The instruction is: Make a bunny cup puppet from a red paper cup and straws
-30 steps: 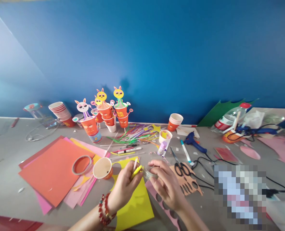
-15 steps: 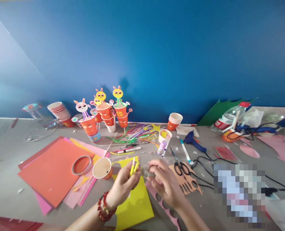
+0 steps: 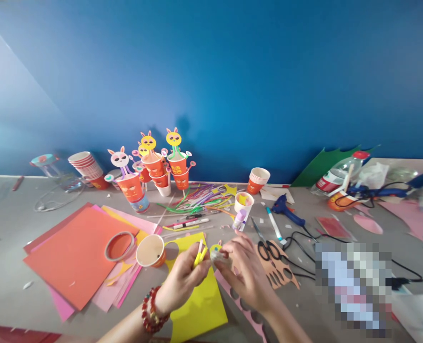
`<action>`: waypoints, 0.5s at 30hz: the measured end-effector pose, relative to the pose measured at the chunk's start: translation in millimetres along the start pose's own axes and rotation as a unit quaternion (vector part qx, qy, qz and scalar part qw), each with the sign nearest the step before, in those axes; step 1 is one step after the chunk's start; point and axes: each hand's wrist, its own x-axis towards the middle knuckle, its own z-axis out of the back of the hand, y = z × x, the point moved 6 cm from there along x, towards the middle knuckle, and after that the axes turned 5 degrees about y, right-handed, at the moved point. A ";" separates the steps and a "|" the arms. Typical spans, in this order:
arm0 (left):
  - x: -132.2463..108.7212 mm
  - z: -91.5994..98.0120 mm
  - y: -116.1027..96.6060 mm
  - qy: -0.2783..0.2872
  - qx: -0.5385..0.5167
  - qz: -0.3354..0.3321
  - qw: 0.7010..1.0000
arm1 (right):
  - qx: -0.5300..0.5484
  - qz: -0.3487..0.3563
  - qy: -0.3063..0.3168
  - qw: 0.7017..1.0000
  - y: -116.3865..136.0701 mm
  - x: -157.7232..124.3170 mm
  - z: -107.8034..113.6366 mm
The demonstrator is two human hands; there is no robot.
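My left hand (image 3: 186, 272), with red bead bracelets at the wrist, is closed around thin yellow and white strips (image 3: 200, 255) whose ends stick up above the fingers. Close beside it, my right hand (image 3: 245, 271) curls its fingers around a small see-through roll of tape (image 3: 220, 257), blurred by motion. Just behind the tape a small round yellow paper piece (image 3: 216, 248) shows, partly hidden. Beneath both hands lies a yellow sheet (image 3: 200, 312) with round cut-outs. A paper cup (image 3: 150, 251) stands left of my left hand. Black-handled scissors (image 3: 268, 250) rest right of my right hand.
Orange and pink sheets (image 3: 65, 257) lie at left with a tape ring (image 3: 119, 246) on top. Rabbit-faced cup figures (image 3: 127, 186) stand at the back by coloured strips (image 3: 197, 197). A blue glue gun (image 3: 288, 209) trails its cable at right, near a bottle (image 3: 336, 176).
The see-through tape has turned and blurred in my right hand, its fingers shifting. The round yellow paper piece now shows behind it. My left hand keeps its hold, tilting the strips slightly.
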 end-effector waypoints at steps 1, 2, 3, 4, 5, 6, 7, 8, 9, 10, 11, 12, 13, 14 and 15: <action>-0.3 -0.6 0.2 0.003 -0.007 0.003 1.000 | 0.009 0.002 0.012 1.000 0.2 0.7 -0.6; -0.5 -1.3 0.1 0.007 -0.016 0.006 1.000 | 0.022 0.002 0.025 0.999 -0.4 1.1 -1.4; -0.8 -2.1 -0.2 0.010 -0.029 0.009 0.999 | 0.039 0.003 0.035 0.999 -1.4 1.3 -2.2; -0.9 -2.6 -0.8 0.011 -0.043 0.011 0.999 | 0.062 0.006 0.041 0.997 -2.7 1.0 -2.8; -0.8 -3.0 -1.6 0.010 -0.058 0.011 0.998 | 0.087 0.008 0.041 0.995 -4.2 0.4 -3.3; -0.7 -3.2 -2.6 0.009 -0.071 0.011 0.997 | 0.113 0.009 0.036 0.993 -6.0 -0.4 -3.6; -0.4 -3.4 -3.6 0.007 -0.080 0.010 0.997 | 0.138 0.007 0.027 0.990 -8.4 -1.5 -4.0; -0.1 -3.7 -4.6 0.007 -0.084 0.007 0.996 | 0.161 -0.001 0.015 0.987 -11.3 -2.6 -4.5; 0.2 -4.3 -5.5 0.009 -0.081 0.004 0.997 | 0.181 -0.015 0.007 0.983 -14.6 -3.7 -5.8; 0.5 -5.1 -6.3 0.013 -0.074 0.000 0.997 | 0.197 -0.033 0.003 0.980 -17.9 -4.6 -7.8; 0.7 -5.9 -6.8 0.016 -0.065 -0.005 0.998 | 0.208 -0.051 0.003 0.977 -20.5 -5.2 -10.0; 0.8 -6.6 -6.8 0.019 -0.057 -0.009 0.998 | 0.213 -0.066 0.006 0.975 -22.2 -5.4 -12.2; 0.7 -7.1 -6.4 0.021 -0.050 -0.013 0.998 | 0.211 -0.076 0.011 0.974 -22.7 -5.3 -14.0; 0.6 -7.3 -5.7 0.020 -0.045 -0.014 0.999 | 0.206 -0.080 0.016 0.975 -22.1 -4.8 -15.0; 0.6 -7.1 -4.4 0.017 -0.045 -0.013 0.999 | 0.200 -0.080 0.018 0.976 -20.8 -4.1 -15.2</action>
